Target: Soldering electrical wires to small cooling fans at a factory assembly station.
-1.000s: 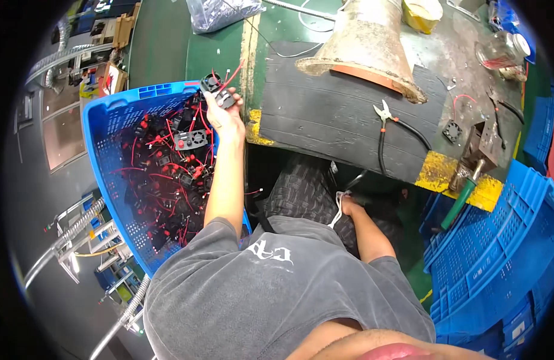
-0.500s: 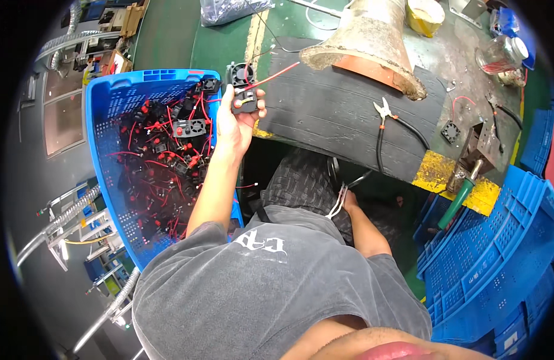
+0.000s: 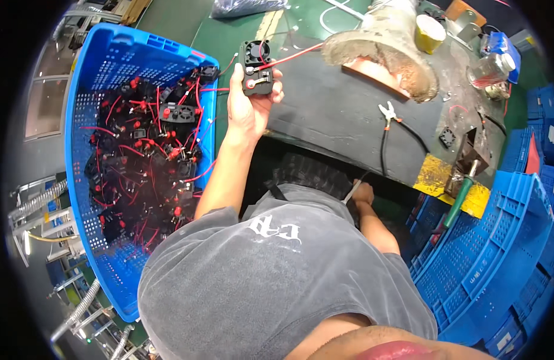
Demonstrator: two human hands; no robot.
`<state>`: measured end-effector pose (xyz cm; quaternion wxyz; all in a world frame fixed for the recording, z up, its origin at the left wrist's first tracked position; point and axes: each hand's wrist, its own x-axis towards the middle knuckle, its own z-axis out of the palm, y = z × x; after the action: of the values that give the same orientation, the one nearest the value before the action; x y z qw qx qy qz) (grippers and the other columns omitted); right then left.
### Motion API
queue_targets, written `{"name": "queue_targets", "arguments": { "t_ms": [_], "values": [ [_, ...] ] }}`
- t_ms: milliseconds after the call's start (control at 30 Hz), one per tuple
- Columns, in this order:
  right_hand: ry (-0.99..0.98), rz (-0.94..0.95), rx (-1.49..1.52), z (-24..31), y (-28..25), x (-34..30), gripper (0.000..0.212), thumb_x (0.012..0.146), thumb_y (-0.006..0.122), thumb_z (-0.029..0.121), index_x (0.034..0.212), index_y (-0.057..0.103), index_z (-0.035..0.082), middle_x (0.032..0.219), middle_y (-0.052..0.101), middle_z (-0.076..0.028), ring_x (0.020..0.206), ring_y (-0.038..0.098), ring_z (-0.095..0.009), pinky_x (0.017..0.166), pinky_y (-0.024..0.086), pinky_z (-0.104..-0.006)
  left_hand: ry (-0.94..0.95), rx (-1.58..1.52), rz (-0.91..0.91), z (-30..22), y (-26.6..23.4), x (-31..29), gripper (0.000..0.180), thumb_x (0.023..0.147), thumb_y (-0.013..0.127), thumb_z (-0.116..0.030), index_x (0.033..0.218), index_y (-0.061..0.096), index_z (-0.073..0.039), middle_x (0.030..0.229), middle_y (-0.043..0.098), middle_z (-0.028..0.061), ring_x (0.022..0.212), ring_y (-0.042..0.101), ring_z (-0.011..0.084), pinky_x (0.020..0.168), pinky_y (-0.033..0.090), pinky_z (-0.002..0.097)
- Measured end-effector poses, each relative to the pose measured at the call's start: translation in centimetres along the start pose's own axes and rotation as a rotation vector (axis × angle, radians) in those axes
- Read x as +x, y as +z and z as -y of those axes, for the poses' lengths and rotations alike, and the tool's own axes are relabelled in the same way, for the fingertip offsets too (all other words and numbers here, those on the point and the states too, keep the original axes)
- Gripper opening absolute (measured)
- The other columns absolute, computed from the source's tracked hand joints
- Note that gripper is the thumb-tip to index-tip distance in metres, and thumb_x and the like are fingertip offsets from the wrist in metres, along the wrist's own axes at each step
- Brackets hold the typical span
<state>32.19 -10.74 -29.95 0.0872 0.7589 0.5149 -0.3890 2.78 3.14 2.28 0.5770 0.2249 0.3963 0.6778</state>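
Note:
My left hand (image 3: 248,109) is closed round a black plastic housing with a small cooling fan (image 3: 257,53) on its far end. A red wire (image 3: 298,55) runs from it to the right, above the bench. The held piece is raised between the blue crate and the bench mat. My right hand (image 3: 363,192) is low by my lap, below the bench edge, beside a pale cord. Its fingers are mostly hidden, so its grip is unclear. On the bench lie white-jawed pliers (image 3: 387,113) with dark handles and a loose small black fan (image 3: 447,137).
At left, a blue crate (image 3: 78,171) holds several black fan parts with red wires. A crusted, flared duct (image 3: 382,45) stands over the black mat (image 3: 307,99). A green-handled soldering iron (image 3: 459,203) rests in its holder at the bench corner. Blue crates (image 3: 499,240) stand at right.
The view has shifted slightly. My left hand has moved right and away from the crate, still holding the fan housing. My right hand has shifted slightly near my lap.

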Motion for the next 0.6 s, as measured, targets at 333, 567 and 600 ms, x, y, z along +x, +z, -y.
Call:
{"name": "queue_targets", "arguments": {
  "t_ms": [333, 567, 600],
  "values": [
    [0.005, -0.125, 0.037, -0.4, 0.5, -0.2, 0.049, 0.087, 0.050, 0.047, 0.094, 0.073, 0.005, 0.097, 0.066, -0.026, 0.100, 0.062, -0.042, 0.086, 0.050, -0.0495, 0.124, -0.061, 0.144, 0.0, -1.3, -3.8, 0.038, 0.095, 0.057, -0.037, 0.120, 0.057, -0.009, 0.126, 0.059, 0.0115, 0.098, 0.059, 0.0124, 0.090, 0.047, 0.0371],
    [0.052, -0.100, 0.128, 1.2, -1.4, -2.3, 0.049, 0.086, 0.047, 0.045, 0.099, 0.071, 0.004, 0.107, 0.065, -0.025, 0.106, 0.060, -0.041, 0.092, 0.048, -0.0469, -0.139, -0.146, 0.254, 2.8, 1.0, -9.0, 0.023, 0.094, 0.059, -0.010, 0.117, 0.060, -0.006, 0.129, 0.057, 0.0147, 0.098, 0.062, 0.0156, 0.089, 0.053, 0.0350],
    [0.058, -0.099, 0.131, 1.1, -1.5, -2.4, 0.049, 0.086, 0.047, 0.045, 0.100, 0.071, 0.004, 0.107, 0.065, -0.024, 0.107, 0.060, -0.040, 0.092, 0.048, -0.0464, -0.165, -0.070, 0.288, 3.7, 0.9, -9.5, 0.023, 0.095, 0.056, -0.009, 0.117, 0.059, -0.003, 0.129, 0.057, 0.0160, 0.101, 0.062, 0.0190, 0.090, 0.054, 0.0354]
  ]
}}
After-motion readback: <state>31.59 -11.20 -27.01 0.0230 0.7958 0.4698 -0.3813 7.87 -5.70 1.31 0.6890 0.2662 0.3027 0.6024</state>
